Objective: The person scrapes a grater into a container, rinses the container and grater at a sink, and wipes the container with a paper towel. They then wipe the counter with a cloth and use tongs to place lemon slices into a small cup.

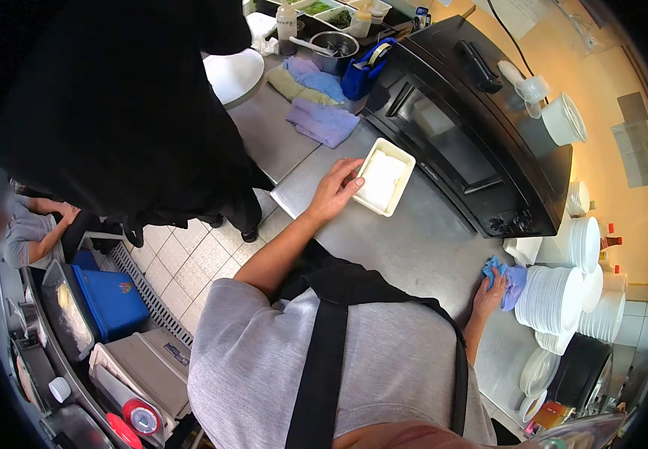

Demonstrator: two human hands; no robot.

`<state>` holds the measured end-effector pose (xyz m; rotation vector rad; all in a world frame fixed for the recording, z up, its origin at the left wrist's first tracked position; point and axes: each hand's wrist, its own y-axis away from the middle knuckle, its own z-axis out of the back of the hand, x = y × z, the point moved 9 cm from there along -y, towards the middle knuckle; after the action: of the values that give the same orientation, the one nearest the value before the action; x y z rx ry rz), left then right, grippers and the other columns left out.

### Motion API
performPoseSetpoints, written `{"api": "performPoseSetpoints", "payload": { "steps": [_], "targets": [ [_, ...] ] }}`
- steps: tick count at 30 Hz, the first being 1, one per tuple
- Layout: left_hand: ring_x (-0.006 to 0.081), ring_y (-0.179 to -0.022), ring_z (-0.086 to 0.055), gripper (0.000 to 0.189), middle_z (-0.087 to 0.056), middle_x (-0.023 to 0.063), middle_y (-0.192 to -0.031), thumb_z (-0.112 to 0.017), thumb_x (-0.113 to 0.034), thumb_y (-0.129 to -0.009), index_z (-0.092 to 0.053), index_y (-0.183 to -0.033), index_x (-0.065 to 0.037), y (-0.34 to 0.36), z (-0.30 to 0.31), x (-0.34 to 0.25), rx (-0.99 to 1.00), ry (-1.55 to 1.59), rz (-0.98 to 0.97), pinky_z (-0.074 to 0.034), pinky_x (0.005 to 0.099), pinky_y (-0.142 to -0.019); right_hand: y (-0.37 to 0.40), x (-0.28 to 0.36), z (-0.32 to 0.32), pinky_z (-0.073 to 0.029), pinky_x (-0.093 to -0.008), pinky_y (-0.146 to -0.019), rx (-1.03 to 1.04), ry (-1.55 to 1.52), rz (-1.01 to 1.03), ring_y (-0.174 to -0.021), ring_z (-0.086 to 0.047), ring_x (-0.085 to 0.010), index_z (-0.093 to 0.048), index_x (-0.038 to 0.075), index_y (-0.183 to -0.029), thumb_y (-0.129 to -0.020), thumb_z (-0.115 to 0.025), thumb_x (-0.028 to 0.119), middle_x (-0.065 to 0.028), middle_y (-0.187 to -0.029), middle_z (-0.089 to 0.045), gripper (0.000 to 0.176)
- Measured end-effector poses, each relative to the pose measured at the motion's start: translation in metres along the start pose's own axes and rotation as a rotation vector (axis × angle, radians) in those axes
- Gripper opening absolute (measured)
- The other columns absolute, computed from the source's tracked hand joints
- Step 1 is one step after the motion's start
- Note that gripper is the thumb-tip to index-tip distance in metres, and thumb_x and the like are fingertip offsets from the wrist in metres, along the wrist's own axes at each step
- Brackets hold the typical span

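My left hand (336, 190) is closed on the near-left rim of a small cream rectangular container (408, 182), thumb over the edge. White contents (382, 178) lie inside it. The container is at the middle of the steel counter (414, 254), in front of a black microwave (466, 127). To the right, my right hand (488, 295) grips a blue and purple cloth (513, 288) beside stacks of white plates (551, 301). Folded purple cloths (322, 122) lie on the counter further back.
A person in black (129, 112) stands close at the left; another person (35, 232) is at the far left. A metal pot (345, 46), squeeze bottle (287, 28) and blue tape dispenser (360, 77) are at the back. A blue bin (111, 299) is lower left.
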<state>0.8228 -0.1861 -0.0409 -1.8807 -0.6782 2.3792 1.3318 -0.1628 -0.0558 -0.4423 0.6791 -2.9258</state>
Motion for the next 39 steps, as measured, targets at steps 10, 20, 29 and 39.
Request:
{"api": "performPoseSetpoints", "payload": {
  "steps": [10, 20, 29, 39],
  "targets": [
    [0.0186, -0.091, -0.057, 0.044, -0.054, 0.0119, -0.111, -0.056, -0.025, -0.092, -0.051, -0.126, 0.002, 0.003, -0.003, 0.007, 0.016, 0.053, 0.021, -0.046, 0.0288, -0.079, 0.001, -0.007, -0.003, -0.035, -0.0473, -0.100, -0.007, 0.016, 0.009, -0.116, -0.047, -0.0424, -0.060, 0.011, -0.116, -0.079, -0.056, 0.008, -0.0265, -0.126, -0.051, 0.037],
    [0.0140, -0.085, -0.057, 0.039, -0.061, 0.0064, -0.103, -0.054, -0.031, -0.094, -0.058, -0.121, -0.003, -0.004, 0.008, 0.030, -0.080, 0.325, 0.186, -0.047, 0.0271, -0.074, 0.001, -0.005, -0.002, -0.034, -0.0481, -0.101, -0.014, -0.006, 0.008, -0.116, -0.047, -0.0431, -0.059, 0.009, -0.116, -0.079, -0.055, 0.008, -0.0270, -0.126, -0.050, 0.036],
    [0.0120, -0.084, -0.057, 0.029, -0.061, 0.0068, -0.099, -0.060, -0.018, -0.089, -0.058, -0.112, 0.000, -0.175, 0.228, 0.082, -0.938, 0.313, 0.054, -0.049, 0.0267, -0.069, 0.001, -0.002, -0.002, -0.031, -0.0508, -0.103, 0.008, 0.026, 0.014, -0.118, -0.044, -0.0459, -0.058, 0.007, -0.116, -0.081, -0.053, 0.010, -0.0299, -0.126, -0.049, 0.036],
    [0.0298, -0.115, -0.055, 0.090, -0.056, 0.0195, -0.126, -0.082, -0.034, -0.059, -0.044, -0.133, -0.001, -0.320, 0.292, 0.167, -0.570, -0.388, 0.324, -0.044, 0.0366, -0.096, -0.002, 0.003, -0.007, -0.029, -0.0527, -0.103, 0.062, 0.073, 0.000, -0.116, -0.044, -0.0462, -0.056, 0.004, -0.117, -0.081, -0.050, 0.008, -0.0291, -0.122, -0.051, 0.036]
  ]
}}
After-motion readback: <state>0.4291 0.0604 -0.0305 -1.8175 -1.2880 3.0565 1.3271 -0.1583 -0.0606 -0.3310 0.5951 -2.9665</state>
